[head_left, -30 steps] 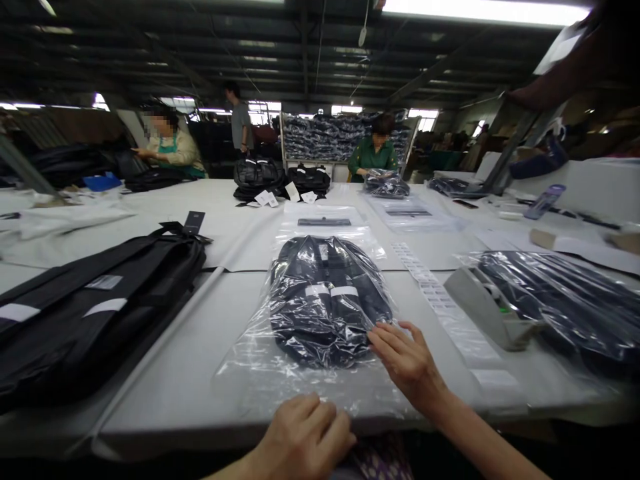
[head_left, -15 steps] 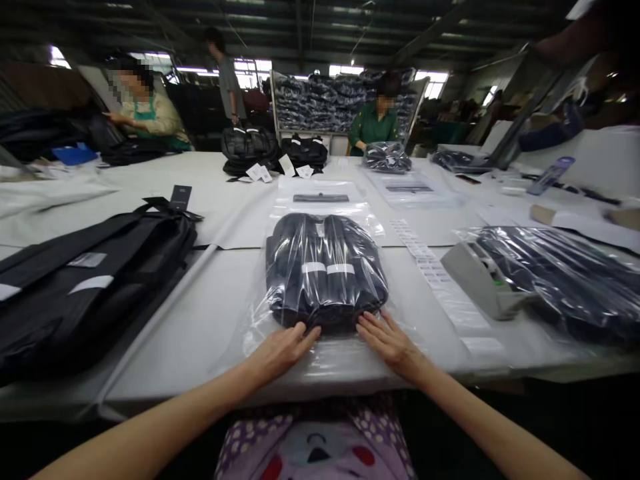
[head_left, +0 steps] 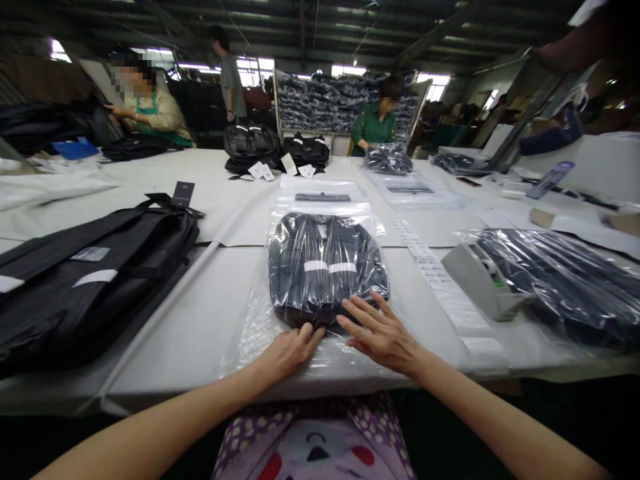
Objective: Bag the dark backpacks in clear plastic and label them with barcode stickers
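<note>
A dark backpack point(head_left: 320, 293) lies flat inside a clear plastic bag point(head_left: 255, 333) in front of me, two white bands across its straps. My left hand point(head_left: 293, 350) is at the near edge of the backpack, fingers curled and pinching the plastic, though the fingertips are partly hidden. Over the near right corner, my right hand point(head_left: 380, 333) is open with its fingers spread, touching the film. The bag's upper flap, with a dark printed strip, lies flat beyond the backpack.
Left lies a black backpack point(head_left: 95, 273) with a hang tag point(head_left: 183, 193). Right are a label strip point(head_left: 425, 260), a grey label dispenser point(head_left: 475, 280) and another bagged dark item point(head_left: 565, 280). Across the table point(head_left: 230, 293), a person in green point(head_left: 375, 123) handles a bagged item.
My right hand has lifted and shifted left and up onto the backpack's near corner, its fingers spreading wider. The left hand has moved slightly right, its fingers more curled.
</note>
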Available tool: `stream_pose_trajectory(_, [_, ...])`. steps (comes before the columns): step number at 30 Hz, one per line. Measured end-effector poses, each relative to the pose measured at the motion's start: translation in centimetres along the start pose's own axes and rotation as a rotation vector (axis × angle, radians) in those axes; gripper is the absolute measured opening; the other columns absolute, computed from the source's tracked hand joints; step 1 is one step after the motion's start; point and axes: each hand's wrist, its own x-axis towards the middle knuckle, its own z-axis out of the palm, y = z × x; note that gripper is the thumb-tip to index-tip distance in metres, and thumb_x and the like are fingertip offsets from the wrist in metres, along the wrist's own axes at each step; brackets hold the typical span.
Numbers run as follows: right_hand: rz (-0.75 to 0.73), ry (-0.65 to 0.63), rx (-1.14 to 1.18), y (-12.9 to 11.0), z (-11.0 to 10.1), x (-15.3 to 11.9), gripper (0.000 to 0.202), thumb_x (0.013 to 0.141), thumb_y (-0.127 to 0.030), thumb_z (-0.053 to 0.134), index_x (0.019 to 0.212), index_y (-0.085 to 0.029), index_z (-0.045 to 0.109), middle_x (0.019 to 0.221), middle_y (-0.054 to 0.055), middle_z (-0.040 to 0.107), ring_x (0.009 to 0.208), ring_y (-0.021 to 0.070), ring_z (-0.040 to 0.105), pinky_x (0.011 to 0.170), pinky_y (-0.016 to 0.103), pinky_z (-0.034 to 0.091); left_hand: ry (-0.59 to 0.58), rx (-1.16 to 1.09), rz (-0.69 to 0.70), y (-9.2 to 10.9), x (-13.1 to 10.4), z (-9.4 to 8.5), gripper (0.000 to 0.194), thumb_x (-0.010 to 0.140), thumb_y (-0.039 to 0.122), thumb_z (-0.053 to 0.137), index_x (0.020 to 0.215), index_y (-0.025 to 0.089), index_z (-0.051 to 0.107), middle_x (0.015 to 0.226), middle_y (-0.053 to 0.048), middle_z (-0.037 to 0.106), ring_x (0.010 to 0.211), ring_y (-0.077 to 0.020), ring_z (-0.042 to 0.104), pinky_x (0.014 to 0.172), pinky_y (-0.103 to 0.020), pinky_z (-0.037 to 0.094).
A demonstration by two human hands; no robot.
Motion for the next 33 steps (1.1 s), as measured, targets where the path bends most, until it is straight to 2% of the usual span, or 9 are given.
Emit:
stream_pose_trajectory(3, [-0.078,-0.075,-0.062,1.0,2.9,0.6,0.043,0.087,-0.031,0.054,0.129,-0.028,0.044,0.137,0.005,0.046,0.128,0.0248,0.037,0.107,0.058,0.019,0.001,-0.010,0.047,-0.1,-1.1,-1.0,0.048,0.087,0.007,0.037,0.134,0.015,0.029,0.096,-0.009,0.051,0.072,-0.0176,0.060,0.060,-0.029,0.053])
stream_pose_trajectory(7, [-0.044,-0.045,-0.098,1.6,5.9,-0.7,0.049,0.086,-0.036,0.056,0.132,-0.031,0.041,0.135,0.003,0.048,0.128,0.0256,0.035,0.106,0.053,0.023,0.002,-0.067,0.135,-0.7,-2.6,-5.8,0.036,0.089,0.030,0.047,0.122,0.016,0.045,0.088,-0.007,0.058,0.064,-0.0181,0.059,0.057,-0.031,0.051])
stream_pose_trajectory(9, [-0.037,-0.016,-0.094,1.6,6.6,-1.3,0.048,0.085,-0.036,0.057,0.131,-0.031,0.043,0.135,0.003,0.048,0.129,0.0253,0.034,0.105,0.049,0.026,0.118,-0.095,0.172,-1.5,-1.9,-8.4,0.033,0.091,0.037,0.042,0.116,0.016,0.051,0.083,-0.006,0.059,0.067,-0.0181,0.058,0.060,-0.031,0.050])
stream_pose_trajectory(11, [-0.038,0.011,-0.093,1.5,6.8,-1.5,0.045,0.085,-0.034,0.057,0.128,-0.031,0.046,0.134,0.004,0.049,0.129,0.0253,0.034,0.104,0.048,0.028,0.270,-0.076,0.249,-2.7,-0.3,-9.5,0.035,0.092,0.036,0.041,0.123,0.019,0.048,0.104,-0.010,0.060,0.090,-0.0214,0.058,0.080,-0.037,0.048])
stream_pose_trajectory(15, [-0.067,-0.009,-0.083,1.9,6.7,-1.9,0.042,0.086,-0.023,0.055,0.126,-0.030,0.048,0.134,0.003,0.049,0.129,0.0249,0.034,0.103,0.045,0.031,0.235,-0.023,0.535,-5.0,2.2,-5.6,0.046,0.091,0.027,0.044,0.136,0.031,0.034,0.145,0.002,0.032,0.134,-0.0230,0.024,0.111,-0.045,0.018])
stream_pose_trajectory(20, [-0.100,-0.009,-0.036,2.7,6.3,-2.5,0.038,0.088,-0.021,0.053,0.125,-0.031,0.050,0.131,0.001,0.053,0.129,0.0217,0.035,0.103,0.041,0.032,0.199,-0.058,0.523,-6.1,0.9,-0.3,0.045,0.092,0.021,0.040,0.137,0.025,0.033,0.145,0.004,0.033,0.136,-0.0148,0.018,0.112,-0.035,0.019])
stream_pose_trajectory(24, [-0.115,0.056,0.004,2.8,5.7,-2.3,0.026,0.087,-0.021,0.055,0.111,-0.027,0.060,0.126,0.003,0.056,0.129,0.0240,0.036,0.104,0.046,0.030,0.308,-0.018,0.562,-6.1,-0.1,-0.5,0.037,0.091,0.016,0.043,0.126,0.024,0.048,0.138,0.000,0.045,0.124,-0.0119,0.039,0.111,-0.033,0.024])
stream_pose_trajectory(28, [-0.206,0.125,-0.018,2.7,4.9,-2.1,0.023,0.087,-0.014,0.051,0.103,-0.026,0.062,0.118,0.001,0.061,0.122,0.0204,0.044,0.106,0.051,0.023,0.376,0.073,0.591,-5.8,-0.3,-0.6,0.028,0.089,0.015,0.046,0.114,0.020,0.058,0.140,0.000,0.042,0.110,-0.0120,0.048,0.110,-0.034,0.028])
stream_pose_trajectory(33, [-0.224,0.164,-0.024,3.0,4.9,-2.6,0.022,0.087,-0.014,0.050,0.099,-0.023,0.065,0.096,0.001,0.066,0.098,0.0111,0.053,0.098,0.032,0.033,0.461,0.097,0.551,-5.5,-0.3,-0.7,0.024,0.088,0.020,0.049,0.109,0.025,0.060,0.137,0.001,0.046,0.107,-0.0105,0.048,0.106,-0.029,0.033])
